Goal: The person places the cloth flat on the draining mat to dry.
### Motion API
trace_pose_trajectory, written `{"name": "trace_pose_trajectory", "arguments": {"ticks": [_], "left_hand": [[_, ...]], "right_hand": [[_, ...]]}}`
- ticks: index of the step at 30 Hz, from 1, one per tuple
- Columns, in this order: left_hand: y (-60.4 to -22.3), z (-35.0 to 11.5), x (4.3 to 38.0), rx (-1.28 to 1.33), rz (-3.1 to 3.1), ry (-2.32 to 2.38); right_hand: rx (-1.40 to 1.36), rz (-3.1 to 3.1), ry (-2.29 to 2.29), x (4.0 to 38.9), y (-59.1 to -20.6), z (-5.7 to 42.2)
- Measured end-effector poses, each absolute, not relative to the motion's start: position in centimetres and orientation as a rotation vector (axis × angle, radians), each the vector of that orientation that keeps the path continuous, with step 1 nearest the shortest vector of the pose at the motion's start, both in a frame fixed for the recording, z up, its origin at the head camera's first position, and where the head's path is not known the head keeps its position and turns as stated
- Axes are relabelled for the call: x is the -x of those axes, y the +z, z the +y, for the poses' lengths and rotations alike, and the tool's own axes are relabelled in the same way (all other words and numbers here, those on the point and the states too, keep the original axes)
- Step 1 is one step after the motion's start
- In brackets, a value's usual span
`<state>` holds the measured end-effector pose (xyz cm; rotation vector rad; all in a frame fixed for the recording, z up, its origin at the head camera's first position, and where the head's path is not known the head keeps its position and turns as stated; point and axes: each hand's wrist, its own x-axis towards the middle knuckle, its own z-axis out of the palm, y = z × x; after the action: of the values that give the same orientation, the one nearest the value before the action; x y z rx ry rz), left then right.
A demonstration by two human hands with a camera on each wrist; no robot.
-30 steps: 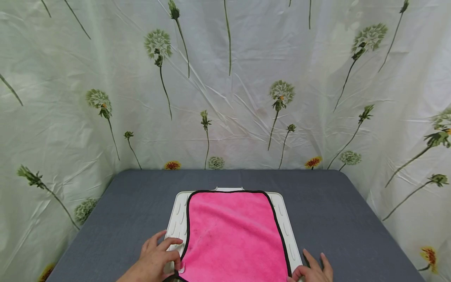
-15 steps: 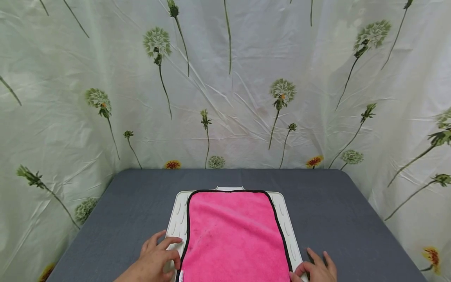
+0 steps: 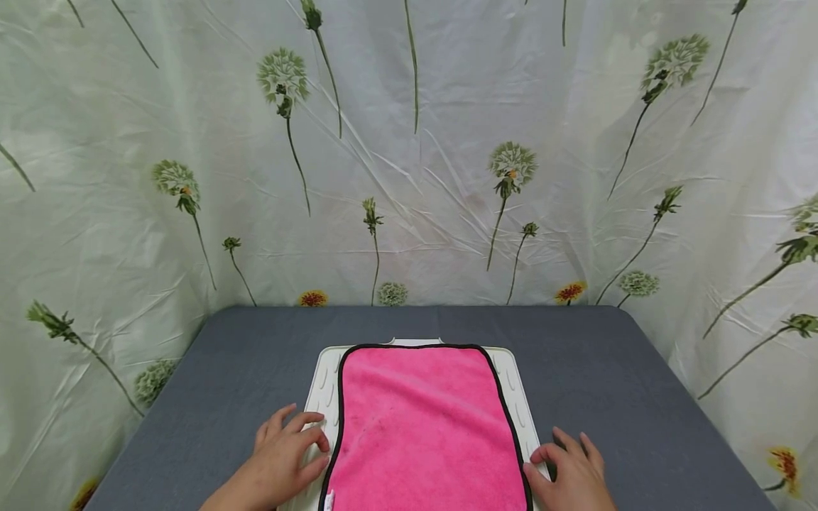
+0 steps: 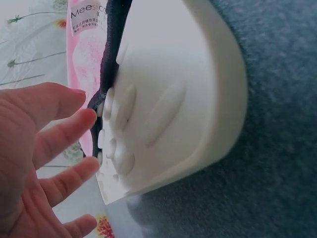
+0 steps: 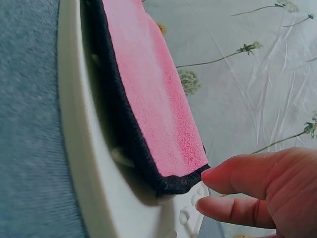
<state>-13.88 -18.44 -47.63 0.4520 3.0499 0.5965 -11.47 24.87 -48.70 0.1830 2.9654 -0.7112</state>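
Observation:
A pink towel (image 3: 422, 426) with black edging lies spread over a white plastic board (image 3: 520, 404) with raised oval bumps. Its white label (image 3: 329, 501) shows at the lower left edge. My left hand (image 3: 281, 454) is by the towel's left edge, fingers loosely bent; the left wrist view shows the thumb and index fingertips slightly apart beside the black edging. On the other side my right hand (image 3: 571, 472) has its thumb at the towel's right edging. A gap separates thumb and index finger (image 5: 233, 210) in the right wrist view. The towel's near end is out of the head view.
A dark grey table (image 3: 255, 369) bears the board. Behind and around it hangs a pale curtain (image 3: 409, 177) printed with dandelions and flowers. The board's raised rim (image 4: 233, 94) stands above the table surface.
The towel's near left part, folded around the left fingers earlier, now lies along the board. Both hands have moved off from it, farther up its sides, while the towel stays put.

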Motion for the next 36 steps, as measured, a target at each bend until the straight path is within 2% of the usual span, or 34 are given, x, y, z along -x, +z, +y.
{"name": "trace_pose_trajectory", "arguments": {"ticks": [8, 18, 36], "left_hand": [[-47.2, -17.6, 15.0, -0.324, 3.052, 0.575], [-46.9, -17.0, 16.2, -0.302, 3.039, 0.605], [-47.1, -16.1, 18.0, -0.190, 3.047, 0.621]], "right_hand": [[-0.061, 3.077, -0.788, 12.4, -48.1, 24.0], [-0.118, 3.026, -0.781, 13.6, -47.7, 23.7], [-0.033, 3.181, -0.759, 15.1, -48.1, 23.0]]}}
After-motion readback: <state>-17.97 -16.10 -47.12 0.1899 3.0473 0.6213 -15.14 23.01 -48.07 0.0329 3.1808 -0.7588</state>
